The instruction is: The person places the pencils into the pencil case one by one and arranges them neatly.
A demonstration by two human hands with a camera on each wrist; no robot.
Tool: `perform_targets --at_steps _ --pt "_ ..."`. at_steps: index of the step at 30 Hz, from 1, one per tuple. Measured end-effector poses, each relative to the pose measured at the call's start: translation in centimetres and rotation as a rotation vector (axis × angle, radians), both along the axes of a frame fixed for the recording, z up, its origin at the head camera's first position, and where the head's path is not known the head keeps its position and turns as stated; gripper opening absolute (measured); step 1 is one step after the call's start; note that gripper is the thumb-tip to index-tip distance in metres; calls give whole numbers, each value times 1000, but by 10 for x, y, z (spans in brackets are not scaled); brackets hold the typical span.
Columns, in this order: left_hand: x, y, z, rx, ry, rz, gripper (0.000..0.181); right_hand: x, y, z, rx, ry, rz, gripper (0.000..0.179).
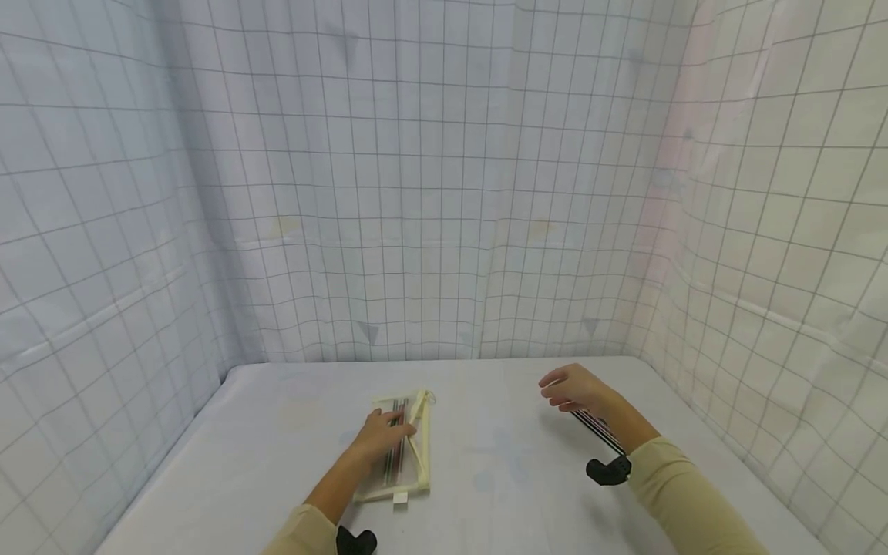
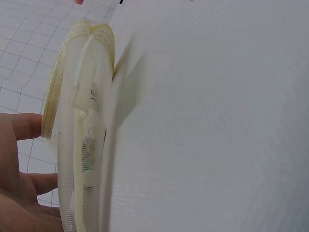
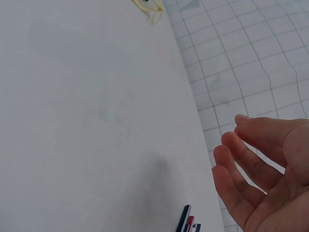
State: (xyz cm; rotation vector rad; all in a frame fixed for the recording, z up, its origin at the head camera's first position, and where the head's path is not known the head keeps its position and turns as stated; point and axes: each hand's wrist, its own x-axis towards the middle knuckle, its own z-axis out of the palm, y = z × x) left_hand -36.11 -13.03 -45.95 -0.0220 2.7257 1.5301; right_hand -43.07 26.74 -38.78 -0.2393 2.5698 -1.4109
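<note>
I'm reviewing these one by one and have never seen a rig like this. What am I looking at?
There is no machine here: a person is working with two bare hands. The widest picture comes from a camera worn on the head; the other two come from cameras on the left and right wrists. On the white table lies a see-through pouch with a cream border and slim things inside. The left hand touches it with fingers spread. The right hand, loosely curled, holds nothing; pen-like sticks lie beneath it, partly hidden by the arm. Checked cloth hangs around the table.
</note>
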Motion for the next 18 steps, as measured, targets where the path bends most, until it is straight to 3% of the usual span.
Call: perform_targets --at_steps 8,18 --pt "-1 -1 0 13 -2 -1 70 4 25 1 -9 14 -63 34" --pt "0 0 -1 18 -7 0 69 8 61 -9 34 52 -114 36"
